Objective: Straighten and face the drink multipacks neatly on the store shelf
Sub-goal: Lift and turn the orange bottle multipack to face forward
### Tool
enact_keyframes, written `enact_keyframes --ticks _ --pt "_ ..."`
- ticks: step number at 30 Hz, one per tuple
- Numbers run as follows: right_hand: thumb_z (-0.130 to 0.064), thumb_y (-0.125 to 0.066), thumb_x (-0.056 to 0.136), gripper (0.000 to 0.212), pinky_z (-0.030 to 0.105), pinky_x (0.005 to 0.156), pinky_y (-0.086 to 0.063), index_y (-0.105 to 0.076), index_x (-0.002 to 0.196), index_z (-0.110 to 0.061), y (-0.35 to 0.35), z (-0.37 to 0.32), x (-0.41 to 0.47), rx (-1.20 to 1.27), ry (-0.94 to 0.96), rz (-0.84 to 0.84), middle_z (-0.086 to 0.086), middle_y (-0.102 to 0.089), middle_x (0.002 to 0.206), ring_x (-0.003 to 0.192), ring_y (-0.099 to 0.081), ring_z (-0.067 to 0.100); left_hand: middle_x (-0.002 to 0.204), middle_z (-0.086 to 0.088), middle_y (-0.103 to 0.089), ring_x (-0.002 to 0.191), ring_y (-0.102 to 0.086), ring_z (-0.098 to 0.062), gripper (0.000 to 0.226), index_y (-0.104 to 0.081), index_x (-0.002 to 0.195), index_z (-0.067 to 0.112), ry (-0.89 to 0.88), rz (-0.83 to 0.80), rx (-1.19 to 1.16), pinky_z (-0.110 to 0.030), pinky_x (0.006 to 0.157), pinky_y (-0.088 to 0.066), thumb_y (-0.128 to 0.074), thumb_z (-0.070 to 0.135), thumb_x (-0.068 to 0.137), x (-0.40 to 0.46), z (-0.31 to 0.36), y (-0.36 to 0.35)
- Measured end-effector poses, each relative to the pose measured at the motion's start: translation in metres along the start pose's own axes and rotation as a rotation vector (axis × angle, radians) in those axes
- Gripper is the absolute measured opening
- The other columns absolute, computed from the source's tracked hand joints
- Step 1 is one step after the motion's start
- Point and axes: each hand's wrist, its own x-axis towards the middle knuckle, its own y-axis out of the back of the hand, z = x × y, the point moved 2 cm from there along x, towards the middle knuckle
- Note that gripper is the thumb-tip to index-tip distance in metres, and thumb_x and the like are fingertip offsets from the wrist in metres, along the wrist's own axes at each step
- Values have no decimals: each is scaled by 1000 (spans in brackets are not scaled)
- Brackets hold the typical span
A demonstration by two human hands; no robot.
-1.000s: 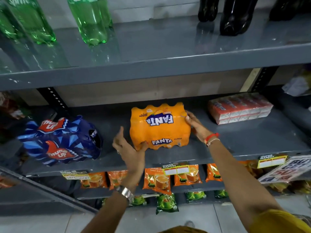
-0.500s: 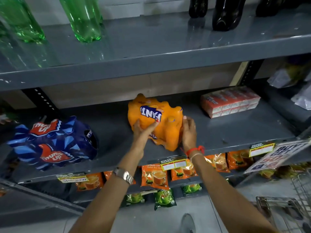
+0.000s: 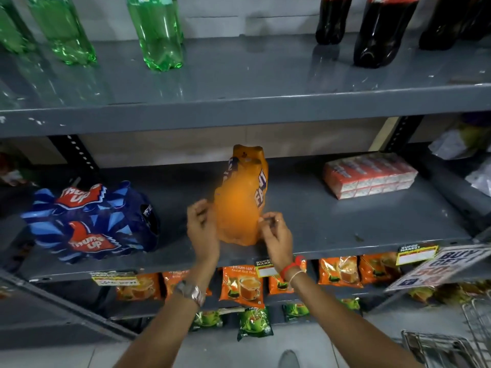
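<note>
An orange Fanta multipack (image 3: 240, 208) stands on the grey middle shelf (image 3: 345, 229), turned so its narrow end faces me and its logo faces right. My left hand (image 3: 202, 229) is blurred at the pack's left side, fingers loosely curled and a small gap showing at the fingertips. My right hand (image 3: 276, 232) has its fingers pinched on the pack's lower right corner. A blue Thums Up multipack (image 3: 90, 221) lies tilted on the same shelf to the left, apart from both hands.
A red-and-white carton pack (image 3: 369, 173) sits at the shelf's right rear. Green bottles (image 3: 159, 35) and dark cola bottles (image 3: 377, 35) stand on the shelf above. Tea pouches (image 3: 243, 285) hang below, a sale sign (image 3: 441, 264) sticks out at right, and a wire basket (image 3: 446, 349) is at bottom right.
The Fanta pack has been rotated from broad face forward to narrow end forward. Both hands slid down to its near lower corners, and my left hand has loosened.
</note>
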Motion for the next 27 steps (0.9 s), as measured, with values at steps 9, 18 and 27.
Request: enact_keyframes --ticks 9,18,27 --pt "-12 -47 96 11 27 73 -55 -46 88 -19 -29 -4 7 25 -59 -433 4 -58 91 86 -62 16 160 0 -4 142 -21 -12 102 2 148 34 -20 -294 111 -31 113 -26 -69 43 75 -11 -21 -4" --pt "-17 -60 84 30 32 90 -48 -58 114 -13 12 -43 95 160 -97 247 10 -61 120 102 -56 16 150 -2 -37 131 -46 -23 85 -15 148 35 83 -459 54 -44 98 -50 -68 26 82 57 -25 29" --pt "-74 -41 76 68 21 70 -58 -48 129 -31 -5 99 196 254 -442 -150 1 -63 128 108 -65 15 137 12 -47 116 -55 -6 76 -17 144 44 193 -476 -11 -26 81 -54 -52 62 80 64 -19 18"
